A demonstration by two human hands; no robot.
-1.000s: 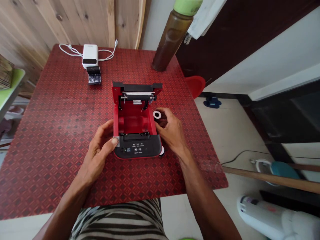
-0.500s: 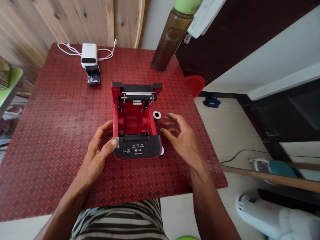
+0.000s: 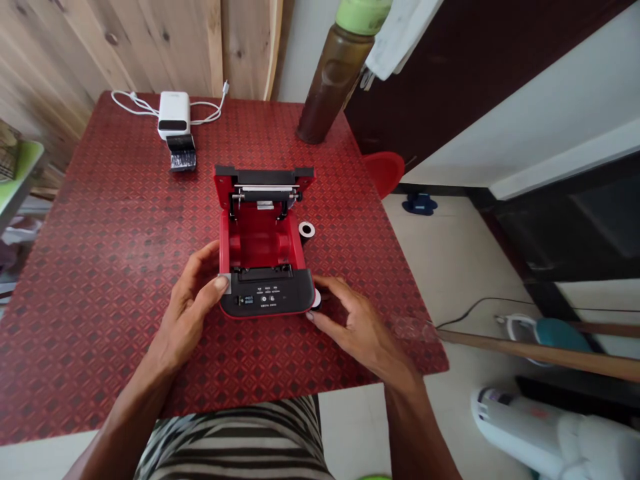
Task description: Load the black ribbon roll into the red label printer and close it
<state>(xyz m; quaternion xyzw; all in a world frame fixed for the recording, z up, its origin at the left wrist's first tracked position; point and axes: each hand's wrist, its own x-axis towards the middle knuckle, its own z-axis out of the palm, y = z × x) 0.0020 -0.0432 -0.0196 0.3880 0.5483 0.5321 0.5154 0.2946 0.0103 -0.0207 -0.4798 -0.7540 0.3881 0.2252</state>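
Your left hand is clasping the left edge of the open red thermal printer at frame center, while your right hand is resting half open at its lower right corner, gripping nothing (a white paper roll is sitting just beside it).

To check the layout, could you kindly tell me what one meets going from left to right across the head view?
Green-topped stand → left hand → open red-and-black receipt printer → small white-ringed roll → red plastic object → blue object on the floor → teal-and-white object on the floor
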